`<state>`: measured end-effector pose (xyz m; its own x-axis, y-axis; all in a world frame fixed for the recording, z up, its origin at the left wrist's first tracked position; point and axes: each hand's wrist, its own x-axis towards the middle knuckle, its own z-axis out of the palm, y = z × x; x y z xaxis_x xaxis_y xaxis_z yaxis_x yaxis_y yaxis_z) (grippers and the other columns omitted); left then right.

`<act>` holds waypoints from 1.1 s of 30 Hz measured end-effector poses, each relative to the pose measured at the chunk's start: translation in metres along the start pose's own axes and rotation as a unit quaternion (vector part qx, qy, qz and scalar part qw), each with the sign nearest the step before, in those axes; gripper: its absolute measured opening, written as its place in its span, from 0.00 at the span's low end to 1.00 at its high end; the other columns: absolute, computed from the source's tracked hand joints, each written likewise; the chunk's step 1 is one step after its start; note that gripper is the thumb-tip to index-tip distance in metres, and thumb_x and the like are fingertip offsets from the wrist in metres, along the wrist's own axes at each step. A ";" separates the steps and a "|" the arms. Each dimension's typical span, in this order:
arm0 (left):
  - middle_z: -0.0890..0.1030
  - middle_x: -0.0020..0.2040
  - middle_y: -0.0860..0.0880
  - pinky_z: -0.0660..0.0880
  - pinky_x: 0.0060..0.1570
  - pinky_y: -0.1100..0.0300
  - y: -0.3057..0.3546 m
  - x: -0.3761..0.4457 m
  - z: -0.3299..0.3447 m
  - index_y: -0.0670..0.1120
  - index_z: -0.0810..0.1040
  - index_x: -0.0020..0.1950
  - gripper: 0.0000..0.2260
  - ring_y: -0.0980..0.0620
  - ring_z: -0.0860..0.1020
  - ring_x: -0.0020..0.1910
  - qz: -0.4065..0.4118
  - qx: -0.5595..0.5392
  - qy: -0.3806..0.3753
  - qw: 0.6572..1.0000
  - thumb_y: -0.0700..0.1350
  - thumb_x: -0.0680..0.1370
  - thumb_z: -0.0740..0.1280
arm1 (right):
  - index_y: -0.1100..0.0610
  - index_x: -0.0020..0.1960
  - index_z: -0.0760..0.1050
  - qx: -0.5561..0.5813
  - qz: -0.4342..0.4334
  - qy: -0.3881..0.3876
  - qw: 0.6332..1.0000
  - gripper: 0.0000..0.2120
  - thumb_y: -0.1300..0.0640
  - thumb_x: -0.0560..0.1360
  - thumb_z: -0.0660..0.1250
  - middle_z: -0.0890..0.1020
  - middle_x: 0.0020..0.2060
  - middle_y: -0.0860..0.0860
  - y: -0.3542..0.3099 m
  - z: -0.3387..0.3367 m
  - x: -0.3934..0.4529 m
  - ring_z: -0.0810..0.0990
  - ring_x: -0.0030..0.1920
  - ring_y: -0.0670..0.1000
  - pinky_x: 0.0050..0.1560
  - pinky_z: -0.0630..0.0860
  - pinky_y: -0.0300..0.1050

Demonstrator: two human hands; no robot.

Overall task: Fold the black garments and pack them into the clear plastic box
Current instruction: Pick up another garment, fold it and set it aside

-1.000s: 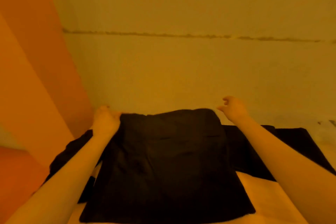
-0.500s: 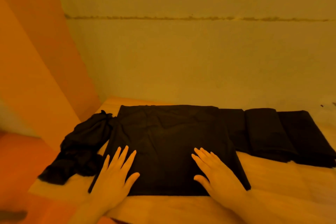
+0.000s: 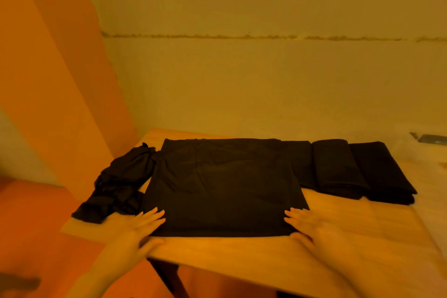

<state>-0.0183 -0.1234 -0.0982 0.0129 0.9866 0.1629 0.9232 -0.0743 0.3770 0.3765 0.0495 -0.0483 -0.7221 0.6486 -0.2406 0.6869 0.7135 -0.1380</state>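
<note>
Both hands in view, low in frame, bare forearms reaching in from the bottom edge. Left hand [image 3: 139, 228] palm down, fingers straight and close together, angled up and to the right; fingertips touch the near left corner of the flat black folded garment [image 3: 222, 186], thumb spread along the pale wooden tabletop [image 3: 242, 254] edge. Right hand [image 3: 312, 227] palm down, fingers straight and slightly fanned, pointing up and to the left, tips on the garment's near right corner. Neither hand grips anything. Hands well apart.
</note>
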 end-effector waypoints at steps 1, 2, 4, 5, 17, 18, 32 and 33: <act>0.59 0.61 0.82 0.50 0.66 0.78 0.000 0.000 0.000 0.64 0.73 0.62 0.20 0.77 0.53 0.67 0.010 -0.009 0.039 0.999 0.67 0.76 0.52 | 0.46 0.66 0.67 -0.030 -0.005 0.037 0.999 0.46 0.27 0.65 0.26 0.62 0.67 0.39 -0.001 -0.001 -0.001 0.59 0.67 0.37 0.68 0.54 0.33; 0.64 0.58 0.80 0.53 0.65 0.79 0.001 0.001 -0.002 0.56 0.79 0.58 0.23 0.78 0.56 0.66 0.017 -0.004 0.064 0.998 0.66 0.77 0.52 | 0.45 0.57 0.76 -0.033 -0.003 0.057 0.998 0.36 0.35 0.75 0.32 0.75 0.60 0.40 0.000 0.000 -0.001 0.73 0.61 0.37 0.62 0.65 0.31; 0.73 0.55 0.68 0.58 0.63 0.77 0.004 0.003 -0.005 0.48 0.84 0.50 0.28 0.77 0.61 0.63 0.021 0.018 0.086 0.996 0.65 0.78 0.50 | 0.41 0.39 0.81 -0.088 -0.027 0.094 0.991 0.31 0.48 0.81 0.40 0.83 0.42 0.37 0.006 0.012 0.006 0.82 0.43 0.36 0.46 0.74 0.28; 0.75 0.54 0.63 0.59 0.62 0.76 0.005 0.001 -0.008 0.47 0.84 0.48 0.29 0.75 0.62 0.63 0.012 0.026 0.078 0.997 0.64 0.78 0.50 | 0.39 0.34 0.81 -0.079 -0.025 0.116 0.990 0.28 0.48 0.81 0.46 0.83 0.38 0.36 0.008 0.016 0.009 0.81 0.39 0.34 0.43 0.74 0.27; 0.81 0.42 0.49 0.70 0.39 0.76 0.031 0.032 -0.060 0.47 0.80 0.45 0.10 0.56 0.77 0.37 -0.133 -0.060 0.278 0.949 0.33 0.75 0.66 | 0.61 0.63 0.73 0.209 0.088 0.274 0.935 0.15 0.66 0.77 0.61 0.77 0.59 0.56 -0.004 -0.048 0.010 0.76 0.60 0.54 0.61 0.70 0.44; 0.80 0.42 0.48 0.71 0.38 0.72 0.037 0.045 -0.074 0.45 0.80 0.46 0.08 0.55 0.76 0.37 -0.138 -0.066 0.291 0.944 0.34 0.77 0.64 | 0.61 0.63 0.73 0.208 0.096 0.289 0.929 0.15 0.66 0.77 0.60 0.77 0.59 0.56 -0.005 -0.065 0.018 0.76 0.60 0.54 0.61 0.71 0.44; 0.79 0.42 0.41 0.67 0.36 0.55 0.092 0.142 -0.235 0.38 0.78 0.49 0.10 0.45 0.75 0.39 -0.081 0.019 0.416 0.906 0.41 0.80 0.59 | 0.60 0.45 0.75 0.246 0.035 0.506 0.826 0.08 0.58 0.78 0.60 0.76 0.38 0.53 0.003 -0.255 0.012 0.74 0.38 0.49 0.34 0.67 0.31; 0.78 0.41 0.43 0.67 0.37 0.56 0.100 0.139 -0.241 0.38 0.78 0.49 0.10 0.47 0.74 0.39 -0.071 0.006 0.435 0.897 0.41 0.80 0.60 | 0.59 0.44 0.75 0.256 0.029 0.522 0.813 0.07 0.58 0.78 0.61 0.76 0.36 0.51 0.000 -0.264 0.004 0.73 0.36 0.46 0.33 0.66 0.28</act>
<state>-0.0171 -0.0287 0.1821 -0.4056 0.4979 0.7666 0.8957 0.0492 0.4419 0.3519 0.1216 0.2041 -0.1804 0.7389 0.6492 0.4731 0.6439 -0.6013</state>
